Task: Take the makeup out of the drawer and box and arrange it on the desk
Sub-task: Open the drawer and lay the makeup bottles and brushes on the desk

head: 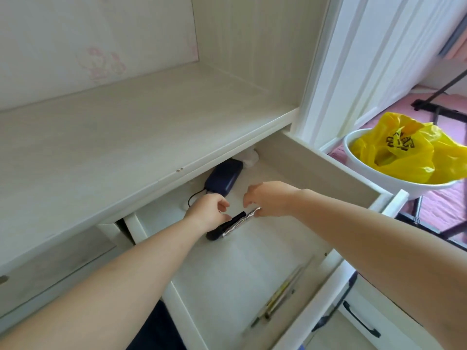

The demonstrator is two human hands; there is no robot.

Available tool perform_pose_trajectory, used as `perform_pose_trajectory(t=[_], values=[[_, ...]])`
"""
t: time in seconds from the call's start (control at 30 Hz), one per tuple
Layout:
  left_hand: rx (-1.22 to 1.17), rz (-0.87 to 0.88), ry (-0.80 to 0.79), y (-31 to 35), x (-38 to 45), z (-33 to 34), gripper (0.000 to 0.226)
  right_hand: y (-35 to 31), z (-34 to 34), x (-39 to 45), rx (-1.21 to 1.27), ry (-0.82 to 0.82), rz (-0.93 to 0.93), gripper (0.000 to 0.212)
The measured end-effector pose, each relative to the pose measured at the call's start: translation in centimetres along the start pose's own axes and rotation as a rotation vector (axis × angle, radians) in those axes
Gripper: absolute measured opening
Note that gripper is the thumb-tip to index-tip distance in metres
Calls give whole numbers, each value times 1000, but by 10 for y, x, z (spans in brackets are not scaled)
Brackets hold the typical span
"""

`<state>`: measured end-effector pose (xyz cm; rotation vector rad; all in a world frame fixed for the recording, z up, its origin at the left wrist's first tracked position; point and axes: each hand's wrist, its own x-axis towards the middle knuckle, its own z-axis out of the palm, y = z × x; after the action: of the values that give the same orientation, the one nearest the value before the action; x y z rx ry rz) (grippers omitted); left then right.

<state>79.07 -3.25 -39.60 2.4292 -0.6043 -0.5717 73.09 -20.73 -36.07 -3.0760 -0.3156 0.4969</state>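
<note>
black-and-silver makeup stick [233, 224], in open drawer [316, 170]

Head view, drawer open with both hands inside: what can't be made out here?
- Dark pouch: its far end is hidden under the desk edge.
- White item behind it: mostly under the desk, unidentifiable.
- Slim black and silver items: partly covered by left hand and right hand; type and grip unclear.
- Long sticks near the drawer front: motion-blurred.
</note>
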Motion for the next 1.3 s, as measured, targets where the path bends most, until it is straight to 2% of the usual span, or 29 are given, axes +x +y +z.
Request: perform_pose_trajectory(t=[0.37,0.63,0.8,0.93,1.1,1.2,1.3], values=[[212,-38,-116,-7,5,4,38,12,33,18,-33,-14,-9,23],[369,-39,-133,-3,4,10,26,14,40,23,-17,-2,-13,22],[347,-4,-101,0,2,5,24,22,32,15,72,3,40,19],[156,23,-25,5,-8,-7,25,29,17,-8,171,20,66,15],[-230,84,37,12,-40,-35,20,30,-7,-48,378,162,68,13],[-541,59,59,12,-66,-51,14,16,-22,-58,469,245,72,16],[-819,15,37,13,-88,-63,20,-5,-35,-58,655,280,66,12]])
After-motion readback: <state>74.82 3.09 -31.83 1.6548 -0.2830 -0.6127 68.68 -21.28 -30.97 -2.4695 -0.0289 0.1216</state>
